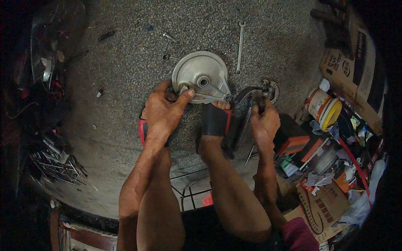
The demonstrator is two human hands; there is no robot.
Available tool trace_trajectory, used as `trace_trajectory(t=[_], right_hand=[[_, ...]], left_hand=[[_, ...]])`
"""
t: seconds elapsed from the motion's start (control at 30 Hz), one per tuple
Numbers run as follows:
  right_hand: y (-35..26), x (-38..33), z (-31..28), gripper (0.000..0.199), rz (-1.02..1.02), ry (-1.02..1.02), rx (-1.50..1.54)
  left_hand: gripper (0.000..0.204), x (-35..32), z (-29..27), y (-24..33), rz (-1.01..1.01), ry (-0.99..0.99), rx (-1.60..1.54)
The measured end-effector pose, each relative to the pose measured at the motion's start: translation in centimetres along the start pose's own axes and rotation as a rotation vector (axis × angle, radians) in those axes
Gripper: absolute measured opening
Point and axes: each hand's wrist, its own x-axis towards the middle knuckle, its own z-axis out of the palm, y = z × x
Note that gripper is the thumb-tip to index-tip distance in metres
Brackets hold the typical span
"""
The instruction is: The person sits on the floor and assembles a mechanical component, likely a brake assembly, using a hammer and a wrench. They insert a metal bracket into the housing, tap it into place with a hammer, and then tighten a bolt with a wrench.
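Note:
My left hand (164, 106) grips the lower left edge of a round silver brake drum plate (192, 73), thumb on its face. A bearing hole sits near the middle of the plate, and a lug juts out at its lower right. My right hand (264, 119) is closed round a dark piece (260, 104) that is mostly hidden by the fingers. Just beyond that hand are a dark curved part (247, 93), which looks like a brake shoe, and a round toothed metal part (272, 90). Whether these touch the held piece I cannot tell.
A combination wrench (240, 48), a spring (106, 36) and a small bolt (169, 37) lie on the speckled floor. On the right stand a white tub with a yellow lid (331, 115) and cardboard boxes (351, 62). Metal rods (54, 167) are heaped at left.

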Motion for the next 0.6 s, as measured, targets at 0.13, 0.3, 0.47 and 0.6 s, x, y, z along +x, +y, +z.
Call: trace_trajectory(t=[0.13, 0.3, 0.47, 0.6], right_hand=[[-6.3, -0.6, -0.3, 0.017, -0.205, -0.067, 0.445], [-12.4, -1.3, 1.7, 0.024, -0.535, -0.016, 0.589], [-12.6, -2.0, 2.4, 0.028, -0.538, -0.033, 0.455], [-12.7, -1.6, 2.5, 0.029, -0.548, -0.025, 0.444]], left_hand=[[0.05, 0.2, 0.0, -0.8, 0.047, -0.022, -0.102], [0.042, -0.9, -1.3, -0.2, -0.032, -0.037, -0.42], [0.036, -0.3, -1.6, 0.2, 0.052, -0.062, -0.32], [0.033, 0.0, -1.2, -0.4, 0.194, -0.022, -0.144]])
